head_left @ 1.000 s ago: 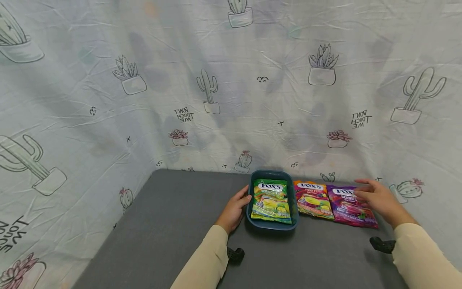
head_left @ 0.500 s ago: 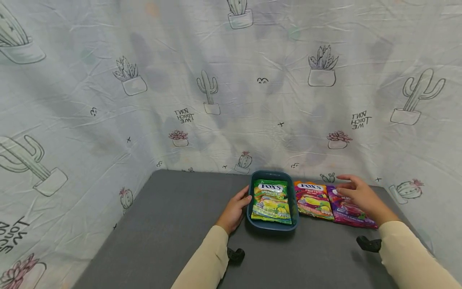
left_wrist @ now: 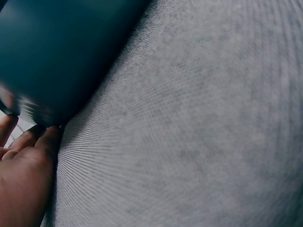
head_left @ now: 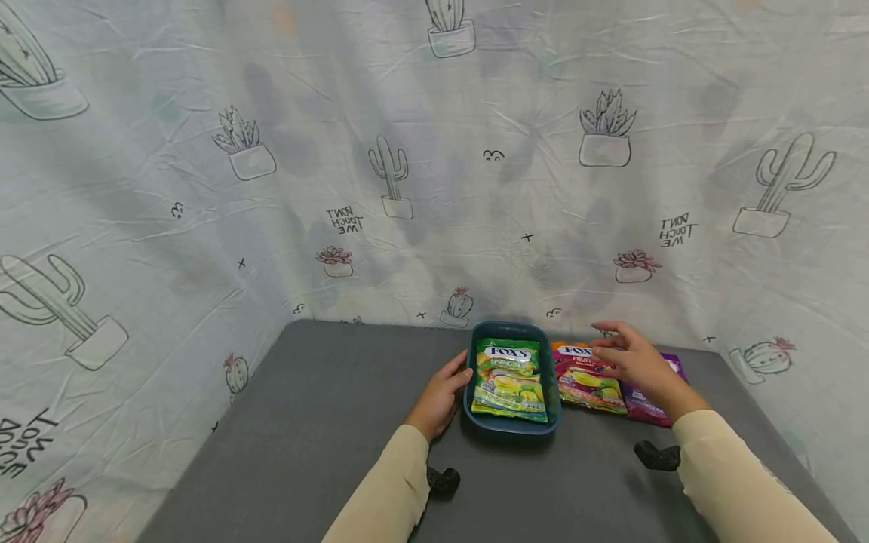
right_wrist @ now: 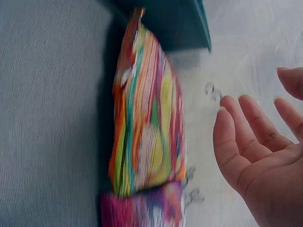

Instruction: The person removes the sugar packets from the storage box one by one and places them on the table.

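Near the far edge of the grey, cloth-like tabletop [head_left: 339, 422], the left wall of a dark blue rectangular container with rounded corners [head_left: 512, 428] is held by the left hand [head_left: 434, 396], with the thumb at the rim. The container, probably of plastic, can be judged stiff, light and rather smooth; it is best taken by its rim. Inside it, a green and yellow candy pouch of glossy film [head_left: 511, 381] is laid flat, printed side up.

Just to the right, along the same far edge, a red and orange candy pouch of glossy film [head_left: 587, 386] is placed. It should be found light, soft and somewhat slippery, with loose, hard sweets shifting inside; it is best pinched at the far sealed edge or across its plump middle. Its upper right part is covered, in the head view, by the right hand [head_left: 634, 363], by which nothing is grasped; its fingers are loosely bent. Farther right, toward the tabletop's right edge, a purple candy pouch of glossy film [head_left: 643, 407] is partly hidden by the same hand.

In the left wrist view, fingertips are seen against the outer wall, close to the tabletop, which is not shown from the head. The printed labels are read only in the head view. In the right wrist view, though blurred, the pouch's swollen side and the gap under the right hand are revealed.
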Demonstrator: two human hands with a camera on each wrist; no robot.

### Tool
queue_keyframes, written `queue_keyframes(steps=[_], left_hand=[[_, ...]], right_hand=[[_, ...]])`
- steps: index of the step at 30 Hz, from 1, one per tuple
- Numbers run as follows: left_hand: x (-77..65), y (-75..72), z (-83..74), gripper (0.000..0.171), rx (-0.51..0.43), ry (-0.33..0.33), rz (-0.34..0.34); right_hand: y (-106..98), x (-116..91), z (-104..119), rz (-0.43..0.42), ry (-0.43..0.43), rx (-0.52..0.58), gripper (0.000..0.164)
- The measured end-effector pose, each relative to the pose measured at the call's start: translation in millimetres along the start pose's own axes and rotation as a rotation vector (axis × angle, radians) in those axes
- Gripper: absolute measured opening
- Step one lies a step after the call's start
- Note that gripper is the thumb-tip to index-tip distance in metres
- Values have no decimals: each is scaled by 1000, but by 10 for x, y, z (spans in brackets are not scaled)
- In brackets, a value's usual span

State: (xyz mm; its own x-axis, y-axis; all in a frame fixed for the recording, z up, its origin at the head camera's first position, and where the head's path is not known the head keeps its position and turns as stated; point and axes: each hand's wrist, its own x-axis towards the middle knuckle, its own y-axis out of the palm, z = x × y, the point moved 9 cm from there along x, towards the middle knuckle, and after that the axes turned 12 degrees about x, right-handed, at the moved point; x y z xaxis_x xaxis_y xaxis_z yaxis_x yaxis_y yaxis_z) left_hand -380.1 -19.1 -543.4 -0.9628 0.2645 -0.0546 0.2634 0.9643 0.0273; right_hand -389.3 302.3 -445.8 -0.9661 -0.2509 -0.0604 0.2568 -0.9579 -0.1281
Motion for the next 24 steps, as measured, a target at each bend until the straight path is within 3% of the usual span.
queue_keyframes(steps=[12,24], left_hand=[[-8,3,-7,56,-4,11,9],[-18,-1,-17,56,-13,7,0]], right_hand=[[558,86,130,57,-44,20,61],[861,121,172,98,-76,86,60]])
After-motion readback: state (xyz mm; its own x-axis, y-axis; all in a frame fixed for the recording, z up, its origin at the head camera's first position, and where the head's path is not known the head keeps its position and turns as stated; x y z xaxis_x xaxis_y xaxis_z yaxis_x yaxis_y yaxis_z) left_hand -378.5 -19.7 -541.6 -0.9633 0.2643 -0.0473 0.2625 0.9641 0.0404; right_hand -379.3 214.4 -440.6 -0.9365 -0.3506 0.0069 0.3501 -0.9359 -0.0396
